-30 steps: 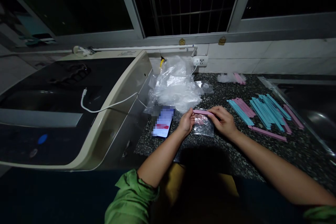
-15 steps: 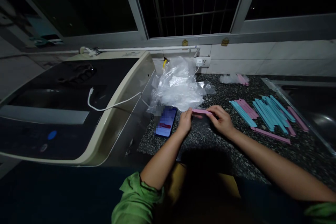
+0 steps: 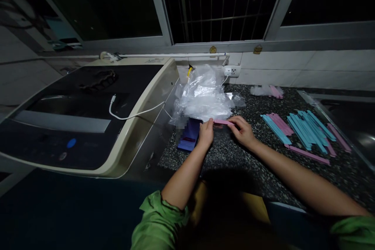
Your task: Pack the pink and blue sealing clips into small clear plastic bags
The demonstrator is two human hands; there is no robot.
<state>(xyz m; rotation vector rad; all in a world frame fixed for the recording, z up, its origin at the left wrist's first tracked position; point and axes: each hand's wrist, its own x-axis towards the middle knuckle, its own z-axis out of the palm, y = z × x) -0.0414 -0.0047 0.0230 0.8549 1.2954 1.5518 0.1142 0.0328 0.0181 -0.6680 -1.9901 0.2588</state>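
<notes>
A slim pink plastic strip (image 3: 222, 122) spans the gap between my two hands, just above the counter. Its left end is pinched in the fingers of my left hand (image 3: 206, 133), which overlaps the right edge of a phone (image 3: 187, 138). Fingers of my right hand (image 3: 243, 131) close on the strip's right end. Right of that hand lie blue strips (image 3: 275, 128), pink strips (image 3: 281, 123) and a larger pile of blue strips (image 3: 306, 129). A single pink strip (image 3: 307, 154) lies in front of them. Crumpled clear plastic bags (image 3: 202, 95) are heaped behind my hands.
A washing machine (image 3: 152, 97) stands left of the speckled counter (image 3: 228, 156), with a white cable (image 3: 134, 115) across it. A small clear bag with pink strips (image 3: 275, 91) lies at the back. A wall socket (image 3: 234, 71) holds a charger. At right is a sink (image 3: 360, 125).
The view has shifted slightly, moving the scene rightward. My hands, still on the pink strip, have come left relative to the counter, so the left one overlaps the phone. The phone's screen looks dimmer.
</notes>
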